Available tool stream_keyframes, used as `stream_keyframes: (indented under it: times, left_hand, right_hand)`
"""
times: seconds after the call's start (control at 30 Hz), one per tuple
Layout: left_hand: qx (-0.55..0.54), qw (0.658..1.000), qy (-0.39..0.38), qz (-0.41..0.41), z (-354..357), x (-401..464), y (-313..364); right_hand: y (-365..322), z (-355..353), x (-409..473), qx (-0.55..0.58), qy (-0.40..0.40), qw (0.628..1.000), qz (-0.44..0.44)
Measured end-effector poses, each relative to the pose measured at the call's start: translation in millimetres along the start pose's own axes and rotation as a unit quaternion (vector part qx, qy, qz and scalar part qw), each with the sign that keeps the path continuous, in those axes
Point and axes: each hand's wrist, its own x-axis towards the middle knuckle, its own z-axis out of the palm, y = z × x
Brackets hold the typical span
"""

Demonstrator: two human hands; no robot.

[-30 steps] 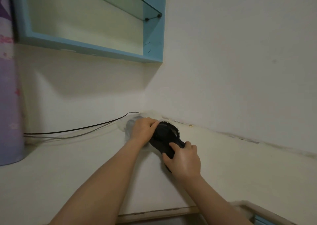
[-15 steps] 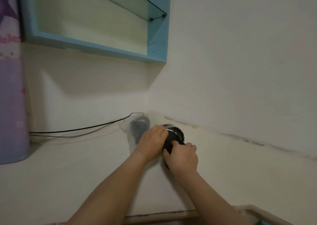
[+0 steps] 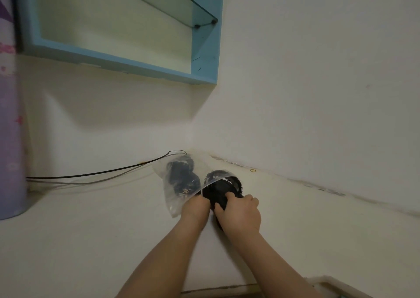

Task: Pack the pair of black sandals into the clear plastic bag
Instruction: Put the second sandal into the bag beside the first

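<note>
A clear plastic bag (image 3: 172, 197) lies on the white surface near the wall corner. One black sandal (image 3: 181, 177) shows through the plastic inside it. The second black sandal (image 3: 218, 188), with a fuzzy fringe, has its front end under the bag's open rim. My left hand (image 3: 196, 209) pinches the bag's edge at the opening. My right hand (image 3: 239, 213) grips the rear of the second sandal just right of the left hand.
A black cable (image 3: 102, 172) and a grey one run along the wall to the left of the bag. A blue-framed wall shelf (image 3: 204, 47) with a glass pane hangs above. A purple patterned cylinder (image 3: 11, 138) stands at far left. A small rubber band (image 3: 253, 170) lies by the right wall.
Both hands have drawn back toward me and the bag's mouth has opened over the second sandal's front. The first sandal inside the bag is now plainly visible.
</note>
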Motion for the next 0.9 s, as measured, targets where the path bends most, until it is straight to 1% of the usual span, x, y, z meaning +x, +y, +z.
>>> stream_keyframes:
  times: [0.07,0.2,0.3,0.33,0.43,0.5,0.7,0.77,0.83,0.9]
  left_hand:
    - [-0.013,1.0,-0.004,0.0,-0.4,3.1,-1.7]
    - [-0.012,0.999,-0.003,0.048,-1.3,1.4,-6.0]
    - [-0.075,0.994,0.016,0.076,-8.3,-6.6,-19.8]
    - [-0.079,0.993,0.017,0.09,-10.6,-10.5,-25.3]
    - [-0.062,0.989,0.014,0.13,-17.0,-20.8,-37.9]
    - [-0.064,0.988,0.0,0.141,-20.2,-27.4,-42.9]
    - [-0.032,0.99,-0.024,0.134,-34.9,-35.7,-30.5]
    - [-0.037,0.99,0.01,0.134,-44.5,-31.2,-24.1]
    - [-0.048,0.987,0.086,0.13,-49.4,-23.2,-21.4]
    - [-0.053,0.974,0.158,0.156,-48.9,-10.3,-16.8]
  right_hand:
    - [0.2,1.2,0.1,0.003,-0.002,1.0,0.002]
    - [-4.8,2.6,2.8,0.013,-0.006,1.0,0.005]
    - [-11.2,2.5,9.1,0.015,-0.007,1.0,0.009]
    - [-13.1,2.9,11.4,0.013,-0.006,1.0,0.009]
    - [-19.9,7.3,17.1,-0.001,-0.014,1.0,0.003]
    - [-25.5,13.2,19.8,-0.012,-0.021,1.0,0.002]
    - [-31.8,29.3,25.7,-0.002,-0.031,0.999,-0.008]
    - [-23.2,31.0,26.3,0.015,-0.029,0.999,-0.01]
    - [-13.8,32.1,25.0,0.023,-0.032,0.999,-0.018]
    - [-5.8,32.3,23.1,0.03,-0.037,0.998,-0.039]
